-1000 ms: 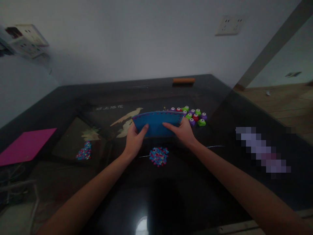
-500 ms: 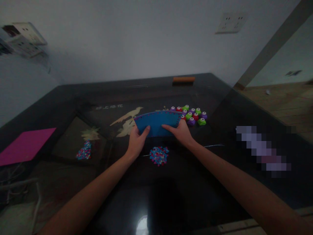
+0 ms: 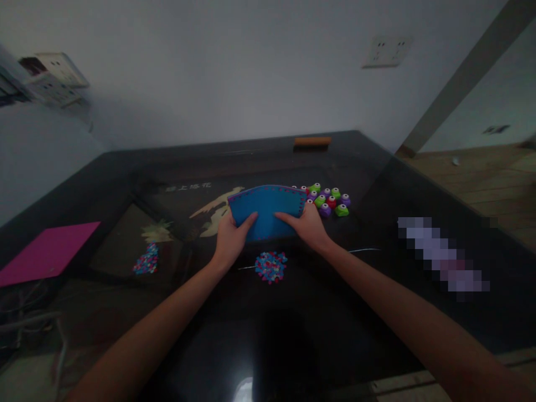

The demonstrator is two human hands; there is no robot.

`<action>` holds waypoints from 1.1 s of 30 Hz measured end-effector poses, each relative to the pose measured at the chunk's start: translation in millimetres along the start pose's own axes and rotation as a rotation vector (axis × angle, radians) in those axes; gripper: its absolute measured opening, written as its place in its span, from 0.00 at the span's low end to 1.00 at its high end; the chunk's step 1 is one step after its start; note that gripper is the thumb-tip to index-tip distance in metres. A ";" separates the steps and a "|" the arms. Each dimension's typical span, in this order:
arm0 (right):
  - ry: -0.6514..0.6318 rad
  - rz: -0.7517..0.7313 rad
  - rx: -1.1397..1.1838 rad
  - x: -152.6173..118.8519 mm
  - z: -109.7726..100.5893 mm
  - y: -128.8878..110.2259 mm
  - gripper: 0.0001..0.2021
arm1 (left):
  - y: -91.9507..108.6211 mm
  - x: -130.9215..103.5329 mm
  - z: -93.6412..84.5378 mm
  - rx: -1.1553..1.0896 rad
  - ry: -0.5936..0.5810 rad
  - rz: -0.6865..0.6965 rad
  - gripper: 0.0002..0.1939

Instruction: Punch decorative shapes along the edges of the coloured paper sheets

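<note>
A blue sheet (image 3: 266, 209), curved along its top and dotted with small dark marks along its edges, is held up between both hands. My left hand (image 3: 230, 237) grips its left side, the thumb lying across the front. On the opposite side my right hand (image 3: 310, 226) pinches it the same way, thumb pointing inward. Fingers behind the sheet are hidden. Just below it on the table lies a round pile of tiny blue, pink and white pieces (image 3: 271, 267). Several green, purple and red eyeball-topped toys (image 3: 330, 201) stand behind my right hand.
The dark glossy table (image 3: 234, 329) meets the wall. A pink sheet (image 3: 50, 252) lies at the left, near a smaller pile of coloured pieces (image 3: 146, 259). An orange-brown bar (image 3: 312, 142) rests at the back. A thin pale strand (image 3: 363, 249) and a pixelated object (image 3: 441, 254) are at right.
The blue sheet has tilted so more of its front shows and its lower edge sits lower. Both hands keep their hold. The whole view has shifted slightly.
</note>
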State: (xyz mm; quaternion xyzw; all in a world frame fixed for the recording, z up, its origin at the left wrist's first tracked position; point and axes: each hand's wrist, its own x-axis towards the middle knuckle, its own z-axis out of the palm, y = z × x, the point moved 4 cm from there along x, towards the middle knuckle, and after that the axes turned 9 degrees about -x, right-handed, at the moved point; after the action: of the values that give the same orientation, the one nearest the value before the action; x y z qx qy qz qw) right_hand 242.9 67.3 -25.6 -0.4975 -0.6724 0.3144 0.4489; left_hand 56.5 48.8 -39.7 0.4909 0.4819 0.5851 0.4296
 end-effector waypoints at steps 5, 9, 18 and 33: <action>-0.081 0.039 -0.083 4.3 -10.2 -17.6 0.09 | 14.7 1.7 4.9 -0.142 -0.117 -0.116 0.19; -0.124 0.095 -0.081 4.1 -11.5 -19.9 0.10 | 14.3 0.0 5.9 -0.187 -0.155 -0.216 0.20; -0.194 0.125 -0.050 1.5 -7.9 -20.5 0.14 | 47.2 25.3 -20.3 0.165 -0.034 0.249 0.24; -0.391 0.113 0.012 -18.6 13.6 -32.8 0.04 | 77.3 -0.9 7.4 0.834 -0.439 0.522 0.15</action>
State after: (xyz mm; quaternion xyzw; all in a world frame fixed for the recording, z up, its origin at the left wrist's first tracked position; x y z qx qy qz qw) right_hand 219.7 39.8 -7.9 -0.4613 -0.7159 0.4335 0.2945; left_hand 61.7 36.1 36.7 0.8339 0.4342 0.3151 0.1293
